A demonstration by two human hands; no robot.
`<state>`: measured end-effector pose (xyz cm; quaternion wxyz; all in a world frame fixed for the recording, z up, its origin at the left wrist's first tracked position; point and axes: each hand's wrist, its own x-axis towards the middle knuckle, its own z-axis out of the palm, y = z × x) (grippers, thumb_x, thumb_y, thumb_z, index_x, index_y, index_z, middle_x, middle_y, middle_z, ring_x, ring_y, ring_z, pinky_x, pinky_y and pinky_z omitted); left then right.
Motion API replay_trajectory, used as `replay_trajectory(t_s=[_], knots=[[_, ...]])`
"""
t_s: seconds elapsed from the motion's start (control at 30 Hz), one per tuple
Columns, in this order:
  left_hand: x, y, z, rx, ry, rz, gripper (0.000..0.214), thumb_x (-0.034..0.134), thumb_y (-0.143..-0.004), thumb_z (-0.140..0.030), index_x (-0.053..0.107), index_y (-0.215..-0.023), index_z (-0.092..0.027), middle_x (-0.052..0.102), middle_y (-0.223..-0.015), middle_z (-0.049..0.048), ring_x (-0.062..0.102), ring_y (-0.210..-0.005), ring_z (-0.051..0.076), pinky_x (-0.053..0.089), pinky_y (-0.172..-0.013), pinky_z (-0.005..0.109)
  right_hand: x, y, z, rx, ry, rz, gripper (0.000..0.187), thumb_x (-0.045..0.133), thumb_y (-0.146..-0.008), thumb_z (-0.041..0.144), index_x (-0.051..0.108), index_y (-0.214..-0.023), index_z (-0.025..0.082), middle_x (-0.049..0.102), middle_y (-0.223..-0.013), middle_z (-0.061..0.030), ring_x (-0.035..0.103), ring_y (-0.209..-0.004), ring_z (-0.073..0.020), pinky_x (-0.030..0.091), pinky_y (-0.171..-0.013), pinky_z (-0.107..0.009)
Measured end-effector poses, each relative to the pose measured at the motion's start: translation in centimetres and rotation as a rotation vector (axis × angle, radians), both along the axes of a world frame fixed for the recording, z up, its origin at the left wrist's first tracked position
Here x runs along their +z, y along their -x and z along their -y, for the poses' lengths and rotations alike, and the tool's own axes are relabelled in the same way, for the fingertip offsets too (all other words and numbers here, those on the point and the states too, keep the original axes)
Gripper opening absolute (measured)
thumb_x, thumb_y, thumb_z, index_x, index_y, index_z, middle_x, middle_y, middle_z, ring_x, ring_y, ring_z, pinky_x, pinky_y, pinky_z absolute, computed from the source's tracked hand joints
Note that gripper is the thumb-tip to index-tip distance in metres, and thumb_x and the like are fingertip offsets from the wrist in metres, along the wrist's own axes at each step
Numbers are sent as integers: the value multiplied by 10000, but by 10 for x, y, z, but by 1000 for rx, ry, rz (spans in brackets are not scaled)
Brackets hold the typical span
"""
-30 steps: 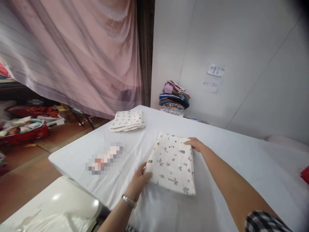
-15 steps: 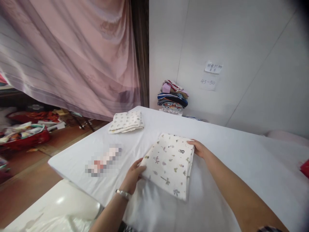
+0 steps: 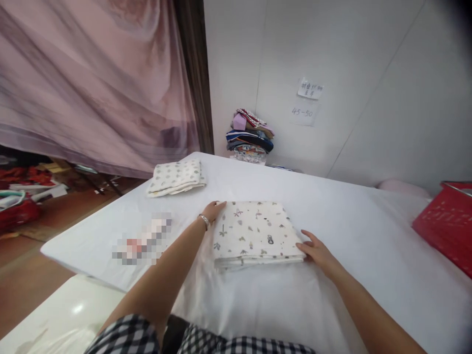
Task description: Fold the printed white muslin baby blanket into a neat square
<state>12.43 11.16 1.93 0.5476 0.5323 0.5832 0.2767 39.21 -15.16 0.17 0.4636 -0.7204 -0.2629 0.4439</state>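
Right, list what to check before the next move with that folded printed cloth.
1. Folded printed cloth lies flat on the table: ok.
2. Left hand touches its far left corner: ok; whether it grips: cannot tell.
3. Right hand rests open against its near right corner, fingers spread: ok.
4. Layers lined up along the near edge: cannot tell, only the stacked edges show.
5. Other folded cloth lies apart, farther off to the left: ok.
6. Red basket stands apart, off to the right of the right arm: ok.
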Motion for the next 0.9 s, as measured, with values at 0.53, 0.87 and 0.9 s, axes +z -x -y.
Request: replay_trajectory(t_s=[0.53,0.87,0.9], knots=[[4,36,86,-81,-1,37,601,758,-591,-354,503,-1085,-127,666,-1003,138,657,-813,226,532,-665,300,6,3,-17,8,-118,-29,756,688,-687,389,363,-1350,227,653,-753,-8,601,-625,-144,472,-552,-243],[21,41,88,-296,-543,-831,518,521,-773,-466,500,-1178,-145,606,-1117,157,562,-1039,312,448,-840,445,-14,24,2,22,-167,-453,850,619,-775,407,109,-1426,213,685,-846,-55,653,-679,-180,559,-644,-359],[23,33,102,-288,-711,-817,513,496,-797,-463,485,-1201,-147,583,-1160,159,534,-1082,307,427,-876,459,-16,23,5,37,-194,-504,810,572,-809,421,88,-1426,217,688,-847,-57,658,-681,-179,556,-667,-365]])
